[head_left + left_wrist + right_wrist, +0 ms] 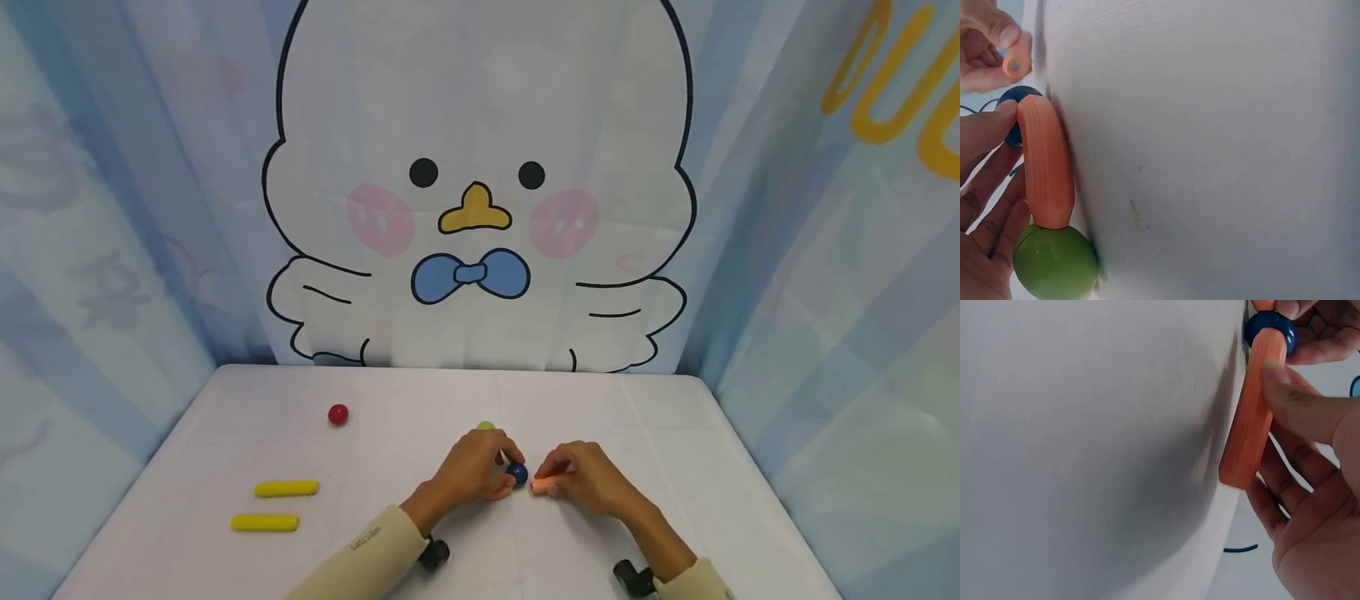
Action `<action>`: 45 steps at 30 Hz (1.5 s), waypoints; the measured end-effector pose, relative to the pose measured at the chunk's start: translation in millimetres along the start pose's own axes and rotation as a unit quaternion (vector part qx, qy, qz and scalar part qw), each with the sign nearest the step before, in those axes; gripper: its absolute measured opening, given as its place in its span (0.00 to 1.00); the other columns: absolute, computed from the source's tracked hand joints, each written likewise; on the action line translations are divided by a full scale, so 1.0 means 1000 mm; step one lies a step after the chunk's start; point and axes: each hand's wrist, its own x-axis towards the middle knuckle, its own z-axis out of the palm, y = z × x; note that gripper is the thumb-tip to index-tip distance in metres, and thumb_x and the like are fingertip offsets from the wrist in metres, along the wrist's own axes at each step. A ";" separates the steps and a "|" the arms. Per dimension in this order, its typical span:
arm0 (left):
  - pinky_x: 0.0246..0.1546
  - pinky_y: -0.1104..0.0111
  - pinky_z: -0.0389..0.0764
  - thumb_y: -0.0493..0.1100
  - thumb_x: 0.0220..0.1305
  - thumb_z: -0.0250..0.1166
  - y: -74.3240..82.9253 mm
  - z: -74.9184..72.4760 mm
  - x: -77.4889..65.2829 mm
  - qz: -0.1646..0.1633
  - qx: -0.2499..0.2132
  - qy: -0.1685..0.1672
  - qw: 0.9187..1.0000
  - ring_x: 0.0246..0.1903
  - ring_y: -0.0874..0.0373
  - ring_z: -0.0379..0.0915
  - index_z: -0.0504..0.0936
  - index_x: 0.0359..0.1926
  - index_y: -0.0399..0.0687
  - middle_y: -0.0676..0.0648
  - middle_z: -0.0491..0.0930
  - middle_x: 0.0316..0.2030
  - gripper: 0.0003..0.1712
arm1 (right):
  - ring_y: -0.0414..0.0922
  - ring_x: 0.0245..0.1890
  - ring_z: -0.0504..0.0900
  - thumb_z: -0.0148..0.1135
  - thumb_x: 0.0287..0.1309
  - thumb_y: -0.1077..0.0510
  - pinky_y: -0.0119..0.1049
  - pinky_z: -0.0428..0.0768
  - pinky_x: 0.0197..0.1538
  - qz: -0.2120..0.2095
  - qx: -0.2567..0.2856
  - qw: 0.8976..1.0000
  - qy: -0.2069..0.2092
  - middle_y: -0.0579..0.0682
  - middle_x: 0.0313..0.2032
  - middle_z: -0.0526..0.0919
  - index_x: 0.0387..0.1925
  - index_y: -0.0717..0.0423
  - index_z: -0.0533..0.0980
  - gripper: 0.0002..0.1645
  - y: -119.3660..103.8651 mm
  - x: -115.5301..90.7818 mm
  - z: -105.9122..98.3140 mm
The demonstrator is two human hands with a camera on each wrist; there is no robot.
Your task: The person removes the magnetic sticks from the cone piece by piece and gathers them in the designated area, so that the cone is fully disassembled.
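Observation:
My left hand (467, 468) pinches a glossy blue ball (517, 475) between fingers and thumb near the middle of the table. In the left wrist view, one ribbed orange stick (1047, 162) runs from that ball to a green ball (1057, 262), end to end. From the head the green ball is mostly hidden behind my left hand. My right hand (590, 479) holds a second ribbed orange stick (1250, 419) between thumb and fingers. A round hole shows in the tip facing the blue ball, with a small gap between them.
A red ball (338, 414) lies at the back left of the white table (660, 417). Two yellow sticks (287, 488) lie roughly parallel on the left side. Patterned curtains with a cartoon bird (480, 100) enclose the table at the back and sides.

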 end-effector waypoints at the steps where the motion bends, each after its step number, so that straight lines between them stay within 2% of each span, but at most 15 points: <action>1: 0.38 0.75 0.79 0.36 0.56 0.81 0.000 0.000 0.000 -0.003 0.000 -0.001 1.000 0.37 0.63 0.84 0.93 0.45 0.52 0.55 0.89 0.41 0.15 | 0.34 0.42 0.84 0.77 0.62 0.54 0.35 0.82 0.50 -0.004 0.002 1.000 -0.003 0.32 0.35 0.89 0.37 0.40 0.90 0.04 0.001 -0.001 -0.002; 5: 0.39 0.74 0.78 0.37 0.55 0.81 0.001 0.001 0.000 -0.008 0.007 -0.002 1.000 0.37 0.64 0.83 0.93 0.45 0.53 0.56 0.89 0.40 0.15 | 0.34 0.40 0.84 0.76 0.63 0.48 0.34 0.83 0.48 -0.009 0.002 1.000 0.007 0.32 0.35 0.89 0.38 0.40 0.90 0.04 0.006 -0.008 -0.009; 10: 0.39 0.73 0.78 0.37 0.56 0.82 0.001 0.002 -0.001 -0.017 0.008 -0.001 1.000 0.37 0.65 0.82 0.93 0.45 0.54 0.57 0.89 0.40 0.15 | 0.34 0.39 0.84 0.76 0.63 0.53 0.32 0.83 0.46 0.012 0.000 0.999 0.032 0.35 0.36 0.89 0.38 0.41 0.90 0.03 0.019 -0.020 -0.022; 15: 0.39 0.73 0.78 0.37 0.56 0.81 0.001 0.003 -0.002 -0.021 -0.002 0.003 1.000 0.36 0.66 0.82 0.93 0.45 0.54 0.57 0.89 0.40 0.15 | 0.36 0.40 0.83 0.77 0.61 0.60 0.32 0.84 0.47 0.036 -0.012 0.998 0.052 0.36 0.37 0.89 0.39 0.42 0.90 0.09 0.035 -0.035 -0.038; 23: 0.40 0.73 0.78 0.37 0.56 0.81 -0.002 0.004 -0.002 -0.012 0.000 0.005 1.000 0.36 0.66 0.81 0.93 0.44 0.55 0.59 0.88 0.40 0.14 | 0.41 0.43 0.86 0.80 0.57 0.57 0.34 0.85 0.47 0.058 -0.032 0.994 0.091 0.38 0.39 0.91 0.40 0.43 0.90 0.09 0.063 -0.054 -0.060; 28: 0.39 0.75 0.78 0.37 0.56 0.81 -0.002 0.004 -0.002 -0.010 0.002 0.006 1.000 0.36 0.67 0.81 0.93 0.44 0.55 0.59 0.88 0.41 0.14 | 0.43 0.43 0.86 0.80 0.56 0.59 0.34 0.84 0.46 0.085 -0.045 0.991 0.097 0.40 0.39 0.90 0.40 0.45 0.90 0.10 0.073 -0.063 -0.071; 36: 0.37 0.75 0.77 0.37 0.56 0.82 0.000 0.004 -0.001 -0.012 0.003 0.009 1.000 0.36 0.66 0.81 0.93 0.44 0.54 0.58 0.89 0.41 0.14 | 0.39 0.39 0.83 0.80 0.56 0.59 0.30 0.80 0.41 0.113 -0.064 0.987 0.099 0.42 0.38 0.89 0.40 0.47 0.91 0.09 0.088 -0.072 -0.077; 45: 0.38 0.74 0.77 0.38 0.56 0.81 0.001 0.004 -0.002 -0.013 0.017 0.010 1.000 0.36 0.66 0.82 0.93 0.44 0.55 0.58 0.88 0.41 0.14 | 0.42 0.42 0.83 0.79 0.58 0.62 0.30 0.80 0.42 0.139 -0.061 0.984 0.091 0.44 0.40 0.89 0.43 0.51 0.90 0.11 0.092 -0.074 -0.072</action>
